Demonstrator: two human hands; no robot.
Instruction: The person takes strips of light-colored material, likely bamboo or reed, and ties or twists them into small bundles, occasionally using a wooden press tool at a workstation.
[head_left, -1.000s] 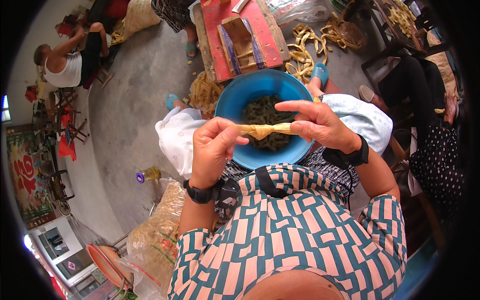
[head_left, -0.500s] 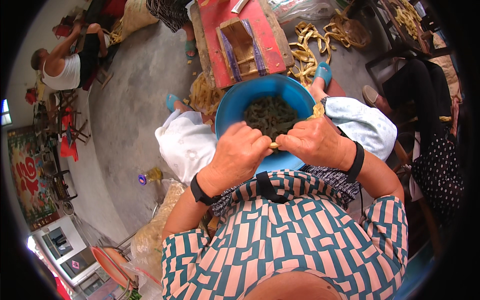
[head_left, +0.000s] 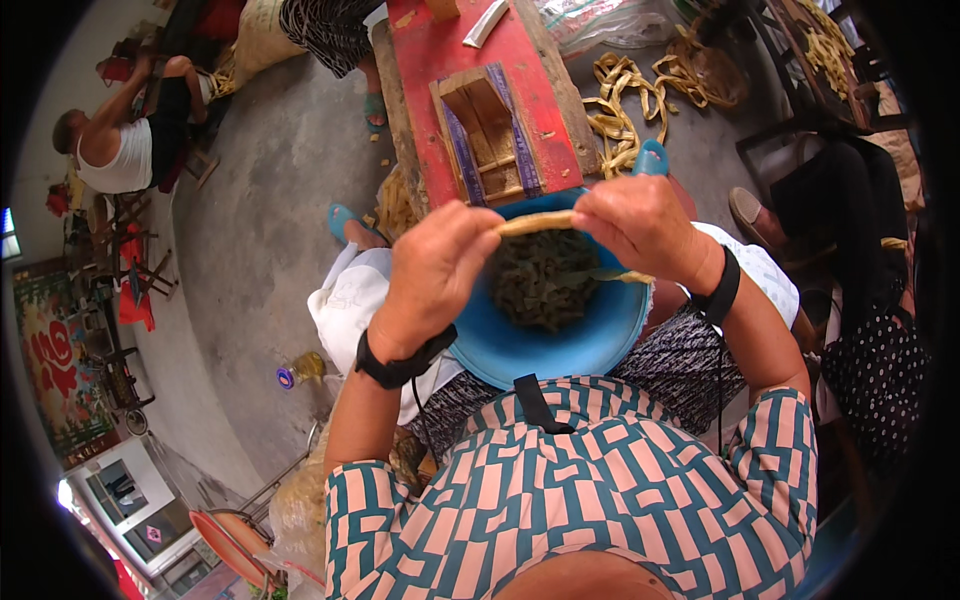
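A twisted yellow strip (head_left: pixel 537 223) stretches between my two hands, over the far part of a blue basin (head_left: pixel 490 362). Closed fingers of my left hand (head_left: pixel 432 268) pinch its left end. My right hand (head_left: pixel 648 232) grips the other end, thumb and fingers pressed together; a yellow tail with a greenish piece hangs below that hand. Inside the basin, between my knees, lies a heap of dark greenish-brown limp pieces (head_left: pixel 540 295). Just beyond stands a wooden holder (head_left: pixel 488 130) with purple-banded sides, on a red board (head_left: pixel 545 95).
More yellow strips (head_left: pixel 628 105) lie on the floor beyond my right hand. A lidded jar (head_left: pixel 308 369) stands on the floor at left, near a plastic sack (head_left: pixel 305 500). One person (head_left: pixel 120 150) sits far left; another person's dark-trousered legs (head_left: pixel 840 185) are at right.
Both hands have risen away from me and moved apart, showing a longer stretch of the yellow strip between them. My view has shifted slightly, uncovering more of the basin's near side.
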